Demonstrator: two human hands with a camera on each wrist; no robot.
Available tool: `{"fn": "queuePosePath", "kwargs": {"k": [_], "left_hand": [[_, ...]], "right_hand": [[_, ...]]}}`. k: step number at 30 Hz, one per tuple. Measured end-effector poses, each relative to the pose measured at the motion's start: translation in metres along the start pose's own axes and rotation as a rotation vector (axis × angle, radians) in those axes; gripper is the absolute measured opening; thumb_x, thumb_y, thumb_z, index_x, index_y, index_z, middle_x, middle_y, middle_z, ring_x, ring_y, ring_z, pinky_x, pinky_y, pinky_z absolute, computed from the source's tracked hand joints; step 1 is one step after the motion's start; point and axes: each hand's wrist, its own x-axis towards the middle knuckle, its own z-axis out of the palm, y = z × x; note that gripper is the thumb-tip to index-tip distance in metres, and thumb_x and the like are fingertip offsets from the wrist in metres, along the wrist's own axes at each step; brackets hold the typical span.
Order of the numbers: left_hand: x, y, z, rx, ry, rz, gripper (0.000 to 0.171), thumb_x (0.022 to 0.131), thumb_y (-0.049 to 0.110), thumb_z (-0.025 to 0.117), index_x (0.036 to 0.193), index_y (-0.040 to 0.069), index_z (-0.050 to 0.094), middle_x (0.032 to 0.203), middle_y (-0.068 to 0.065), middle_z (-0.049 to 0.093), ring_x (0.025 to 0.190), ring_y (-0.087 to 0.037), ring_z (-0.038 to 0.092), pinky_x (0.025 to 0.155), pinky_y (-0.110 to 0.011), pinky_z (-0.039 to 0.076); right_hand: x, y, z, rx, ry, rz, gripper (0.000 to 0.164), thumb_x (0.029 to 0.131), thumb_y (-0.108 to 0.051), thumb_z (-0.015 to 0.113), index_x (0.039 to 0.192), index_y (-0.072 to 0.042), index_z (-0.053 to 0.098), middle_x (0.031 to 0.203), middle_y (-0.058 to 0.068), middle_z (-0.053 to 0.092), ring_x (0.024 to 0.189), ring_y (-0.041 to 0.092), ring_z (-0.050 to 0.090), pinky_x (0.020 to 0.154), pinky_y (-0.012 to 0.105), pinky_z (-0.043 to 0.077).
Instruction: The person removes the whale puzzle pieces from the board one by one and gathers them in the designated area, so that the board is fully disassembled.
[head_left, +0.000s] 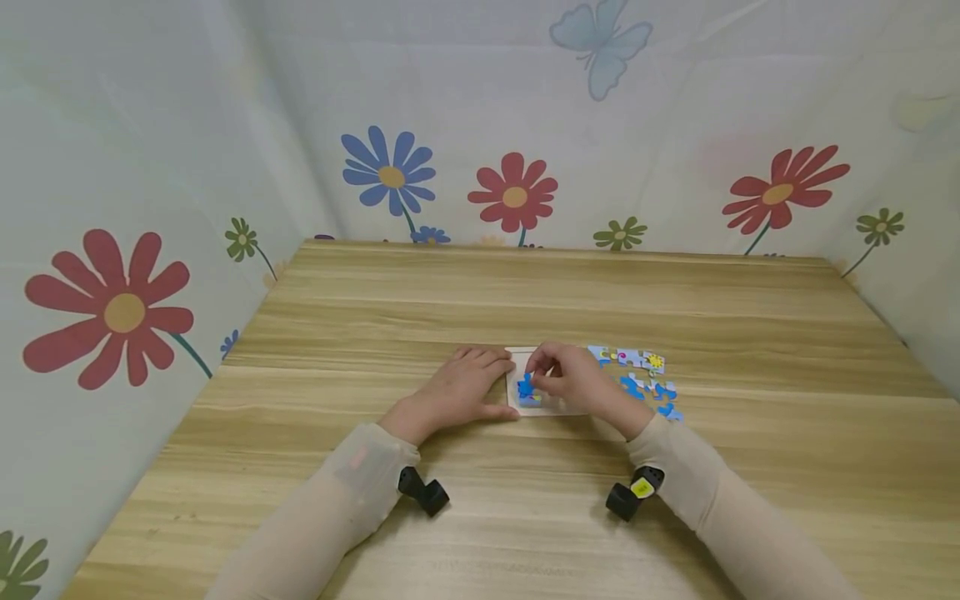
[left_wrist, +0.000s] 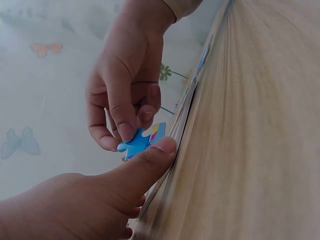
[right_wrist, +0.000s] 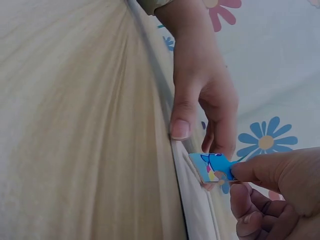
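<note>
A blue jigsaw puzzle piece (head_left: 525, 387) is pinched between the thumb and forefinger of my right hand (head_left: 576, 380), over the left end of a flat white puzzle board (head_left: 558, 408). In the right wrist view the puzzle piece (right_wrist: 212, 165) shows pale blue with pink and yellow marks and stands tilted. Whether a second piece lies under it on the board, I cannot tell. Flat on the table, my left hand (head_left: 467, 387) rests with fingers extended against the board's left edge. Its thumb (left_wrist: 162, 147) touches the board's near corner.
Several loose blue and lilac puzzle pieces (head_left: 651, 386) lie to the right of the board, partly behind my right hand and wrist. The wooden table (head_left: 480, 308) meets a flower-printed cloth wall (head_left: 645, 175) at its back and left.
</note>
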Motion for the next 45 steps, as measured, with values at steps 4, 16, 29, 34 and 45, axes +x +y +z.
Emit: {"fn": "queuePosePath", "kwargs": {"k": [4,16,29,34,45], "left_hand": [[0.0,0.0,0.0,0.004,0.014,0.008,0.078,0.084,0.066,0.058,0.139,0.011,0.05,0.147,-0.004,0.046,0.138,-0.024,0.039,0.117,-0.044,0.025],[0.0,0.0,0.003,0.008,0.013,0.008,0.078,0.083,0.066,0.058,0.139,0.012,0.05,0.147,-0.004,0.046,0.138,-0.023,0.039,0.117,-0.044,0.026],[0.0,-0.001,0.002,0.004,0.003,0.009,0.079,0.083,0.066,0.059,0.14,0.012,0.049,0.148,-0.003,0.045,0.139,-0.024,0.038,0.117,-0.044,0.025],[0.0,-0.002,0.003,0.002,0.009,0.019,0.079,0.084,0.065,0.059,0.14,0.011,0.049,0.148,-0.003,0.045,0.139,-0.023,0.038,0.117,-0.044,0.026],[-0.001,-0.004,-0.001,-0.015,0.004,0.029,0.077,0.084,0.062,0.061,0.14,0.011,0.049,0.149,-0.003,0.045,0.139,-0.024,0.039,0.117,-0.044,0.025]], "right_hand": [[-0.002,-0.001,-0.005,0.022,-0.001,0.0,0.005,0.089,-0.005,0.064,0.093,-0.004,0.063,0.083,0.008,0.063,0.065,0.012,0.049,0.058,0.02,0.042],[-0.011,-0.001,-0.027,0.039,-0.02,0.056,0.008,0.091,-0.008,0.064,0.098,-0.005,0.063,0.088,0.01,0.063,0.064,0.013,0.051,0.06,0.022,0.047],[-0.029,0.003,-0.053,0.05,-0.024,0.06,0.011,0.092,-0.007,0.061,0.101,-0.001,0.061,0.09,0.012,0.061,0.067,0.014,0.046,0.057,0.021,0.041],[-0.036,0.01,-0.059,0.072,-0.027,0.047,0.011,0.092,-0.006,0.061,0.101,0.001,0.061,0.089,0.012,0.061,0.065,0.012,0.044,0.056,0.02,0.041],[-0.046,0.019,-0.066,0.09,-0.034,0.043,0.01,0.091,-0.004,0.062,0.099,0.003,0.06,0.086,0.011,0.061,0.064,0.013,0.049,0.057,0.022,0.047]]}}
